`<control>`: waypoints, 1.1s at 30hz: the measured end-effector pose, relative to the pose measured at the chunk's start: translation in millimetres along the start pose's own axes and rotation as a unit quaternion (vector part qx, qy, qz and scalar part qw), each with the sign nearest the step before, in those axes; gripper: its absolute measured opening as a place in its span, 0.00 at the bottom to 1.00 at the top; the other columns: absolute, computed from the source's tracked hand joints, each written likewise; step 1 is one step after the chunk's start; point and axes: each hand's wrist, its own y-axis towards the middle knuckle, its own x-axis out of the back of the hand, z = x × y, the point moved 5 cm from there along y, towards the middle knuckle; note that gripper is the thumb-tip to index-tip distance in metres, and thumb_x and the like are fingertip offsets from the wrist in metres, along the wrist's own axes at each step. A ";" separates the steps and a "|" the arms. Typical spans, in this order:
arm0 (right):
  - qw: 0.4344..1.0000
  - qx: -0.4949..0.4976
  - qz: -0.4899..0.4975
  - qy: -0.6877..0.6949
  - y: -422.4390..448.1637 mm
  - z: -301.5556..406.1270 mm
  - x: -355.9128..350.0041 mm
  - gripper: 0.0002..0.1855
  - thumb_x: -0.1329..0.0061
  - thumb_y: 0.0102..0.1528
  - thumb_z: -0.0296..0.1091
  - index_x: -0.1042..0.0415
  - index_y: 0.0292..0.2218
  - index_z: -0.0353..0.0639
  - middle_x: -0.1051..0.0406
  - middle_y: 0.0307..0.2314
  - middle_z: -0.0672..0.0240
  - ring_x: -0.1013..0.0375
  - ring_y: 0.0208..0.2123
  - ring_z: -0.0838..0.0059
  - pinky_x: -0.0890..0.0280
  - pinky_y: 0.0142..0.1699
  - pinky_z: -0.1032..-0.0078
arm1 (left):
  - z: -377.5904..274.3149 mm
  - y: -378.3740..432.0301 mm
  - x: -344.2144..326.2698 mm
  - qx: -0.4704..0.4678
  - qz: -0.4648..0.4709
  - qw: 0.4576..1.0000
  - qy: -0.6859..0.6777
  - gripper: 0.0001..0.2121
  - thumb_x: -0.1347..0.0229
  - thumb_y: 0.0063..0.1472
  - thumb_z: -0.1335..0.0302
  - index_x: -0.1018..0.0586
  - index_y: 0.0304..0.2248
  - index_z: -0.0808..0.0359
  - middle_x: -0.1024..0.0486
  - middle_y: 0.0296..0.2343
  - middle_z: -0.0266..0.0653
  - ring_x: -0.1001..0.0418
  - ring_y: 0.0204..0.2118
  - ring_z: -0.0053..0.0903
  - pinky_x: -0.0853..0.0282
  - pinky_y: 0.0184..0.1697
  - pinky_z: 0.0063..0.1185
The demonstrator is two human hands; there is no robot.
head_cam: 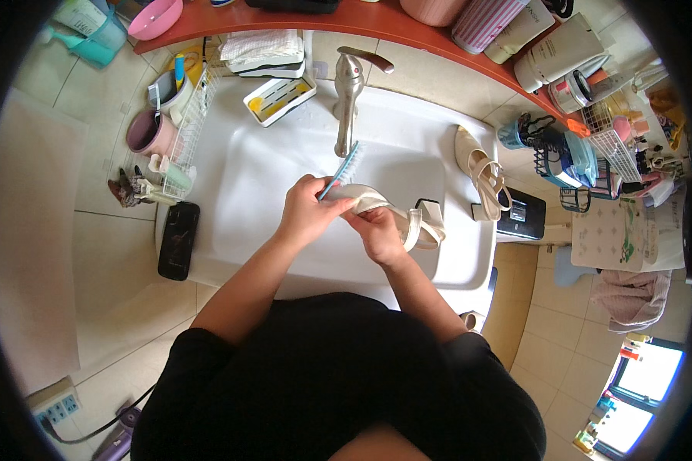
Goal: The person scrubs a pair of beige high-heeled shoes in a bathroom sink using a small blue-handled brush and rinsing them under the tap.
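Note:
Over the white washbasin (254, 173), my left hand (304, 208) grips a light-blue brush with white bristles (346, 165). The brush tilts upward, its tip near the faucet spout. The left thumb also rests on the toe end of a cream strappy heeled shoe (372, 197). My right hand (380, 235) holds that shoe by its front part. Its ankle straps and block heel point right, and the right fingers are partly hidden against the shoe. A matching cream shoe (468, 152) stands on the basin's right rim.
A metal faucet (349, 86) rises at the basin's back, beside a white soap dish (279, 99). A black phone (179, 241) lies on the left rim, near a wire rack of cups (155, 132). A red shelf (300, 20) with toiletries overhangs the back.

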 end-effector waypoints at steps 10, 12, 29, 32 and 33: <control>0.998 -0.051 0.010 -0.038 -4.4 8.4 -1.2 0.12 0.58 0.54 0.25 0.32 0.40 0.34 0.30 0.35 0.69 0.34 0.37 0.83 0.40 0.43 0.83 | 7.8 -0.8 -3.0 0.121 0.081 0.984 -0.103 0.17 0.37 0.44 0.69 0.26 0.30 0.75 0.33 0.19 0.30 0.37 0.21 0.12 0.41 0.22 0.14; 0.999 -0.029 -0.020 -0.034 -4.2 7.8 -0.6 0.08 0.58 0.53 0.25 0.31 0.36 0.35 0.31 0.28 0.74 0.36 0.28 0.89 0.42 0.32 0.87 | 11.3 -2.5 -6.0 0.167 0.105 0.973 -0.124 0.17 0.37 0.44 0.69 0.26 0.30 0.75 0.33 0.19 0.30 0.37 0.21 0.11 0.42 0.21 0.14; 0.982 -0.094 -0.063 -0.150 -4.8 12.8 23.5 0.08 0.57 0.53 0.27 0.31 0.34 0.30 0.30 0.26 0.70 0.35 0.26 0.85 0.39 0.30 0.85 | -2.2 -8.1 15.1 -0.062 0.043 0.997 0.000 0.13 0.48 0.55 0.71 0.27 0.40 0.67 0.31 0.20 0.35 0.35 0.19 0.21 0.38 0.24 0.18; 0.984 -0.069 -0.069 -0.148 -3.9 12.1 27.9 0.08 0.56 0.53 0.27 0.30 0.32 0.31 0.31 0.24 0.71 0.36 0.24 0.86 0.41 0.28 0.85 | -26.0 -28.1 17.5 -0.123 0.057 0.975 0.174 0.16 0.48 0.54 0.72 0.28 0.44 0.58 0.32 0.19 0.36 0.34 0.18 0.28 0.37 0.21 0.21; 0.989 -0.042 -0.065 -0.129 -1.9 12.8 23.7 0.07 0.56 0.53 0.27 0.30 0.31 0.31 0.31 0.23 0.71 0.36 0.24 0.86 0.41 0.28 0.86 | -28.1 -32.3 15.9 -0.143 0.088 0.958 0.233 0.17 0.47 0.53 0.71 0.28 0.45 0.54 0.32 0.19 0.36 0.33 0.17 0.28 0.38 0.20 0.22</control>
